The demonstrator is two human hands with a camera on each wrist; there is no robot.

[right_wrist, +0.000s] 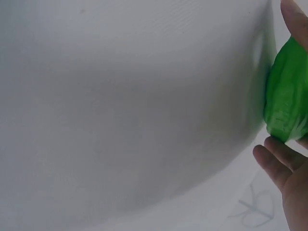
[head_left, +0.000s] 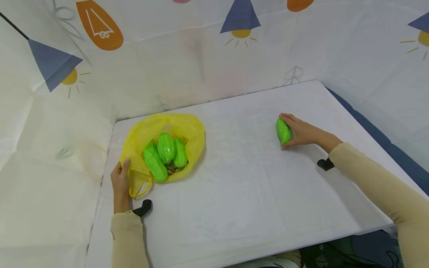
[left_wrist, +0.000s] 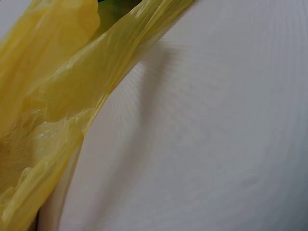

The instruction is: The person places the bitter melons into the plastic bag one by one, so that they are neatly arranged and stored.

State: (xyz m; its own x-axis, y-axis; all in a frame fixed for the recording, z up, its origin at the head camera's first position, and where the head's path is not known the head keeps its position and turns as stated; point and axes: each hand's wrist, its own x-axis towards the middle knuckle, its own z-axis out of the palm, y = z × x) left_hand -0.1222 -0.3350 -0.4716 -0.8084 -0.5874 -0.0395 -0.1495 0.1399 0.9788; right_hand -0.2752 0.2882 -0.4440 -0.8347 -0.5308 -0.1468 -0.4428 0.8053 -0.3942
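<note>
From the head camera, the left hand point(head_left: 120, 182) sits at about eight o'clock on the white table point(head_left: 254, 193), thumb and fingers pinching the rim of a yellow plastic bag point(head_left: 187, 128) just above its loop handle — a hold that seems to keep the mouth spread and the thin film from sliding. Inside the bag lie three green ridged gourd-like pieces point(head_left: 165, 152), bunched together and touching. Over at two o'clock, well apart from the bag, the right hand point(head_left: 299, 132) curls around a fourth green piece point(head_left: 283, 131) resting on the tabletop. The left wrist camera shows only yellow film point(left_wrist: 53, 96) stretched taut across white cloth; the hand itself is out of sight. The right wrist camera shows fingers point(right_wrist: 276, 161) wrapped on the green piece point(right_wrist: 286, 103) — gripped, low against the surface.
</note>
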